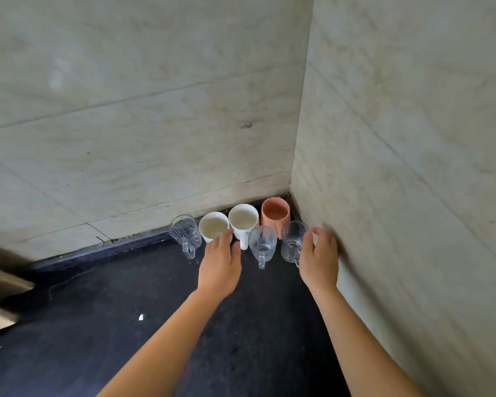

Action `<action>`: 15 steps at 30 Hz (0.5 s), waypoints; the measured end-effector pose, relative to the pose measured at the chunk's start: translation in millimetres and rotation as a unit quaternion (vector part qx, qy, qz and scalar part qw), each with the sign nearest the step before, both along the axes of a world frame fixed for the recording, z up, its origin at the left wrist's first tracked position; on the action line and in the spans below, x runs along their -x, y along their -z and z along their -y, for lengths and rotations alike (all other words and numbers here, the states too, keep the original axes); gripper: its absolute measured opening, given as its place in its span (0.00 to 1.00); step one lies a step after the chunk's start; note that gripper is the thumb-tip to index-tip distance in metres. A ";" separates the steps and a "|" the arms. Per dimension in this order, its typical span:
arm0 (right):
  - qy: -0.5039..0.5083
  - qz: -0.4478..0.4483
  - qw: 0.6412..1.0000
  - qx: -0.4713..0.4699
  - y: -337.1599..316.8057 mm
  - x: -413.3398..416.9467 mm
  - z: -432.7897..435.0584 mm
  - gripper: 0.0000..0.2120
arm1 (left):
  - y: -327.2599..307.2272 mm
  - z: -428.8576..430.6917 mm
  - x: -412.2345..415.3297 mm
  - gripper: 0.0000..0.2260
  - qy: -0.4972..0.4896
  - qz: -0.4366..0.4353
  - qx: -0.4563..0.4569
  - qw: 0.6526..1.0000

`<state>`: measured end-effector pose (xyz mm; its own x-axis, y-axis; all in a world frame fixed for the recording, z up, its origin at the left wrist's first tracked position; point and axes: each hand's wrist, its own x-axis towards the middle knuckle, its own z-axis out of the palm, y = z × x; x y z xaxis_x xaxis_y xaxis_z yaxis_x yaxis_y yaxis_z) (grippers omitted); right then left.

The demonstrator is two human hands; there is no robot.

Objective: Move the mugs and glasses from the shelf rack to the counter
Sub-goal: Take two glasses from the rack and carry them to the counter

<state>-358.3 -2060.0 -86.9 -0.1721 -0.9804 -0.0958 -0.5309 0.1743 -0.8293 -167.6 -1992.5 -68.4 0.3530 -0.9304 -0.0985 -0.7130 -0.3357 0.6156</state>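
Several cups stand in the corner of the dark counter (126,296). At the back are a peach mug (275,213) and two white mugs (243,220) (214,226). A clear glass mug (185,233) is at the left end, with two more glass mugs (262,243) (294,240) in front. My left hand (219,265) lies flat with its fingertips against the left white mug and its thumb apart. My right hand (318,259) sits just right of the rightmost glass mug, its fingers spread and blurred and its thumb at the rim.
Tiled walls close the corner at the back (155,124) and on the right (413,167), and the right wall is close to my right hand. A pale ledge (3,285) juts in at the left edge. A small white speck (141,317) lies on the counter.
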 end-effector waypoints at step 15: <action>-0.447 -0.054 0.812 0.370 -142.6 -214.9 -138.5 0.32 | -162.3 -281.5 -126.8 0.25 -0.327 0.388 0.097 0.856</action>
<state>-143.3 -1921.5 55.7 0.6726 -0.4998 0.5456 -0.2467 -0.8467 -0.4714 -40.7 -1711.0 93.9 0.6936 -0.4805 0.5367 -0.6312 -0.7644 0.1314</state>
